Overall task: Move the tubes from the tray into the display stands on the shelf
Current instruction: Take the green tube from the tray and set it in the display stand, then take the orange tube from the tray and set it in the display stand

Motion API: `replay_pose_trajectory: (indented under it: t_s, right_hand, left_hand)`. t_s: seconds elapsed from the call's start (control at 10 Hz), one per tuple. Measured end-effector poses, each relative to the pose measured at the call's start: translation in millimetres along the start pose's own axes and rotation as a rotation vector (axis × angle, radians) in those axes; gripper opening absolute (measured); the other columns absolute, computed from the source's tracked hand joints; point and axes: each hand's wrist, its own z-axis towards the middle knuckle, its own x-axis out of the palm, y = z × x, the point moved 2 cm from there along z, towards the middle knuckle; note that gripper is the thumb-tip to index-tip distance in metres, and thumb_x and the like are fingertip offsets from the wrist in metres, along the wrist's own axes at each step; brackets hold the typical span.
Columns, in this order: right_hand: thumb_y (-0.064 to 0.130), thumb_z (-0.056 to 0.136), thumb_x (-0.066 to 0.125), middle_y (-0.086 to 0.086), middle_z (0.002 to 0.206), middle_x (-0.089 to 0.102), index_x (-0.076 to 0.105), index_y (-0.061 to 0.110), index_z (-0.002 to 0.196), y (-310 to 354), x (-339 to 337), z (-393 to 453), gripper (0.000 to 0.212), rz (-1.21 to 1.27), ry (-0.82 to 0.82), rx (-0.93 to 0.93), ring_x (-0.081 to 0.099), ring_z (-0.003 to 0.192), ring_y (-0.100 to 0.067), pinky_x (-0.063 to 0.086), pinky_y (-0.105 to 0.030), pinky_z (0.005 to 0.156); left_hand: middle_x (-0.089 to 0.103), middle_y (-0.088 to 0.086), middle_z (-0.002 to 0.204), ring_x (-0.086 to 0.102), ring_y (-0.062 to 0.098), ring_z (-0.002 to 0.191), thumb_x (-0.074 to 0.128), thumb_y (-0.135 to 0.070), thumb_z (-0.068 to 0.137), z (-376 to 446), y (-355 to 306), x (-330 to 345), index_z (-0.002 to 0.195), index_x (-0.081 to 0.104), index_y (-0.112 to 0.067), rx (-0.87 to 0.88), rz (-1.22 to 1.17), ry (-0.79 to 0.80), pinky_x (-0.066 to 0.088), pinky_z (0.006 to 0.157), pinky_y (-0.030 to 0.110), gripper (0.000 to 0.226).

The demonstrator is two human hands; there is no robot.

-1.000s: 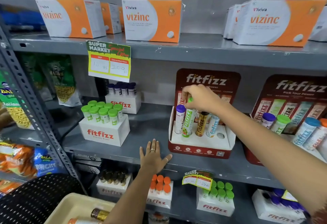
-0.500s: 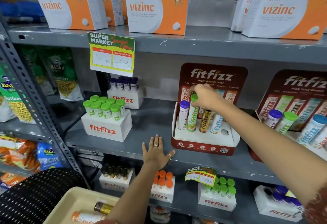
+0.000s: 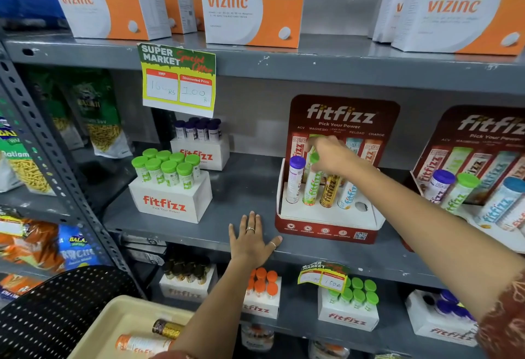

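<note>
A red fitfizz display stand [image 3: 329,229] sits on the middle shelf and holds a purple-capped tube [image 3: 295,179], a green-capped tube [image 3: 312,185], a gold tube [image 3: 329,190] and a blue-lettered tube [image 3: 347,195]; its rightmost hole [image 3: 361,206] is empty. My right hand [image 3: 331,157] grips the green-capped tube at its cap. My left hand [image 3: 251,238] lies flat, fingers spread, on the shelf edge left of the stand. At the bottom left a beige tray [image 3: 113,321] holds a gold tube [image 3: 167,329] and an orange-capped tube [image 3: 142,344].
A second fitfizz stand [image 3: 483,165] with tubes is at the right edge. White fitfizz boxes [image 3: 170,202] of tubes stand on the shelf to the left and on the shelf below. Vizinc boxes [image 3: 252,6] line the top shelf. A black perforated basket [image 3: 51,313] adjoins the tray.
The green-capped tube has sunk deeper into its hole under my right hand. My left hand has stayed flat on the shelf edge. The view has shifted slightly.
</note>
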Motion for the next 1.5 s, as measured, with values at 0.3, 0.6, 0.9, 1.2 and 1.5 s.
replay_pose_trajectory:
  t_s: [0.3, 0.6, 0.9, 1.2, 1.5]
  right_hand:
    - [0.011, 0.082, 0.067, -0.010, 0.079, 0.052, 0.042, 0.005, 0.129, 1.2, 18.2, -6.5, 0.054, -0.073, -0.059, -0.058, 0.060, 0.097, -0.035, 0.049, -0.041, 0.082]
    - [-0.001, 0.082, 0.049, -0.013, 0.125, 0.055, 0.052, 0.003, 0.119, 55.4, 68.5, -37.9, 0.037, -0.063, -0.301, -0.428, 0.051, 0.112, -0.029, 0.048, -0.038, 0.092]
    - [-0.006, 0.083, 0.042, -0.016, 0.123, 0.053, 0.050, 0.002, 0.119, 132.8, 183.4, -59.9, 0.038, 0.122, 0.020, -0.493, 0.049, 0.112, -0.034, 0.046, -0.046, 0.088]
    - [0.003, 0.088, 0.041, -0.016, 0.121, 0.056, 0.050, 0.006, 0.117, 181.9, 306.7, -88.0, 0.030, 0.085, 0.314, -0.549, 0.051, 0.113, -0.034, 0.044, -0.039, 0.084]
    - [0.022, 0.092, 0.047, -0.011, 0.120, 0.058, 0.047, 0.013, 0.123, 190.5, 400.5, -113.0, 0.033, -0.074, 0.590, -0.528, 0.056, 0.109, -0.031, 0.048, -0.041, 0.083]
  left_hand:
    - [-0.007, 0.003, 0.160, -0.009, 0.023, 0.147, 0.021, -0.069, 0.089, -0.9, 0.0, -2.0, 0.150, -0.006, -0.017, 0.001, -0.010, 0.010, -0.007, 0.116, 0.051, 0.083]
    - [0.000, 0.004, 0.160, -0.005, 0.019, 0.147, 0.024, -0.063, 0.092, -25.0, 26.7, 0.4, 0.150, 0.002, -0.011, 0.130, -0.001, -0.109, -0.008, 0.117, 0.048, 0.081]
    - [-0.009, 0.004, 0.159, -0.006, 0.021, 0.147, 0.035, -0.053, 0.094, -111.3, 147.7, 46.7, 0.148, -0.007, -0.010, -0.163, 0.009, -0.159, 0.004, 0.119, 0.043, 0.081]
    - [-0.014, 0.008, 0.159, -0.008, 0.025, 0.147, 0.037, -0.056, 0.092, -187.5, 223.7, 109.3, 0.149, -0.006, -0.008, -0.459, -0.024, 0.164, 0.008, 0.118, 0.046, 0.086]
    - [-0.019, 0.009, 0.158, -0.012, 0.027, 0.146, 0.050, -0.057, 0.086, -220.8, 239.4, 181.7, 0.148, -0.011, -0.009, -0.651, -0.218, 0.364, 0.005, 0.117, 0.052, 0.099]
